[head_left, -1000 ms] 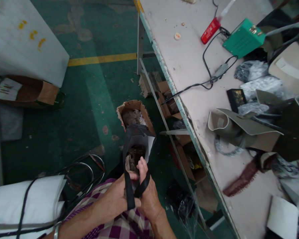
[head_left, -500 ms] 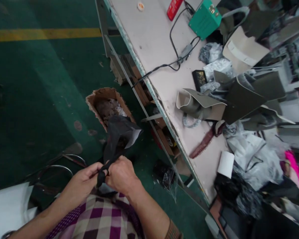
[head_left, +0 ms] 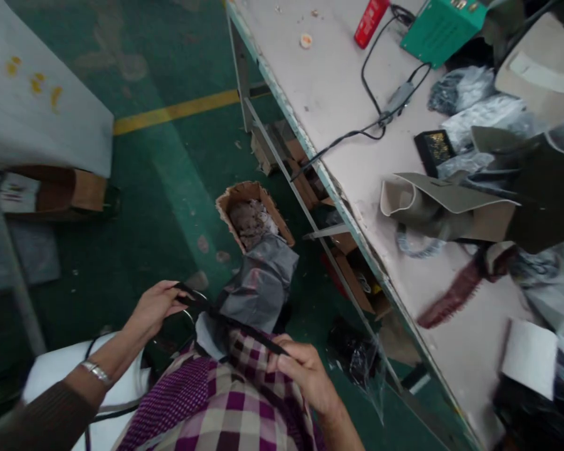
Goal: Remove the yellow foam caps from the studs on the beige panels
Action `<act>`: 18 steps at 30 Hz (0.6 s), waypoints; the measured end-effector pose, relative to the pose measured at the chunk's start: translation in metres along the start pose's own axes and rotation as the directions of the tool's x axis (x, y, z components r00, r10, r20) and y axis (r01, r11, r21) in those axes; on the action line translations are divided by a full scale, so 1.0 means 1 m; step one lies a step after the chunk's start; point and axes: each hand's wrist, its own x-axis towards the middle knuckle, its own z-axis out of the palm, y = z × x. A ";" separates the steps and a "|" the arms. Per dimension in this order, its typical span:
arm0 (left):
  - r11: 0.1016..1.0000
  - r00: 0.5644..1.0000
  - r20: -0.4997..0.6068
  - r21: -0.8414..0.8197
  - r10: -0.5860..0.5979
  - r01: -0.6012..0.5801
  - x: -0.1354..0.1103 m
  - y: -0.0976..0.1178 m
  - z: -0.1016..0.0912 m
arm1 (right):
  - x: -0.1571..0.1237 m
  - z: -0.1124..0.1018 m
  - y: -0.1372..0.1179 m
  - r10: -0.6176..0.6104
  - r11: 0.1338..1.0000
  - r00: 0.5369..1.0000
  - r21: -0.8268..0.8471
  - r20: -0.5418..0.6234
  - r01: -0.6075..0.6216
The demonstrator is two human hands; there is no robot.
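Note:
A black strap (head_left: 230, 321) runs across the front of my waist, pulled out sideways. My left hand (head_left: 156, 307) pinches its left end, and my right hand (head_left: 305, 371) grips it on the right with fingers closed. From the strap's middle hangs a glossy dark grey sheet (head_left: 263, 282), creased and spreading forward over the floor side; whether it is an apron or a bag I cannot tell. Beneath the strap a plaid garment (head_left: 235, 401) covers my front.
Beyond the sheet, a torn cardboard box (head_left: 222, 210) with scraps stands on the green floor. At right is a worktable (head_left: 357, 156) with a green box (head_left: 444, 31), cable, folded pieces and plastic wrap. White material (head_left: 42, 376) lies at lower left.
My hands, close together on the bunched strap before, have moved apart to left and right, stretching it. The dark sheet now lies more spread out. The view has shifted left.

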 end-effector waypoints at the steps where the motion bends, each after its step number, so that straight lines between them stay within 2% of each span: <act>1: 0.999 1.000 0.018 -0.038 -0.007 0.007 -0.003 0.004 -0.001 | 0.000 -0.003 0.003 0.022 0.995 0.996 0.097 -0.083 -0.014; 3: 0.991 0.993 0.117 -0.131 0.020 -0.005 -0.013 0.012 0.002 | 0.004 -0.004 0.003 0.034 0.988 0.982 0.153 -0.184 -0.005; 5: 0.978 0.959 0.265 -0.207 0.096 -0.041 -0.030 0.020 0.009 | 0.013 0.002 -0.005 -0.020 0.998 0.978 0.056 -0.207 0.032; 8: 0.984 0.873 0.463 -0.155 0.154 -0.091 -0.061 0.026 0.023 | 0.033 0.022 -0.026 -0.204 0.954 0.969 -0.249 -0.141 0.164; 10: 0.983 0.825 0.542 -0.017 0.161 -0.181 -0.080 0.024 0.035 | 0.045 0.041 -0.039 -0.314 0.840 0.948 -0.481 -0.053 0.251; 12: 0.940 0.792 0.560 0.066 0.243 -0.335 -0.094 0.020 0.046 | 0.055 0.058 -0.049 -0.376 0.716 0.926 -0.624 0.033 0.313; 13: 0.916 0.784 0.550 0.081 0.287 -0.392 -0.098 0.017 0.050 | 0.059 0.065 -0.051 -0.392 0.686 0.918 -0.648 0.055 0.331; 15: 0.896 0.785 0.523 0.085 0.332 -0.436 -0.101 0.012 0.055 | 0.064 0.071 -0.053 -0.398 0.683 0.913 -0.637 0.085 0.357; 18: 0.891 0.787 0.528 0.117 0.319 -0.439 -0.098 0.005 0.055 | 0.068 0.063 -0.049 -0.347 0.706 0.933 -0.629 0.096 0.327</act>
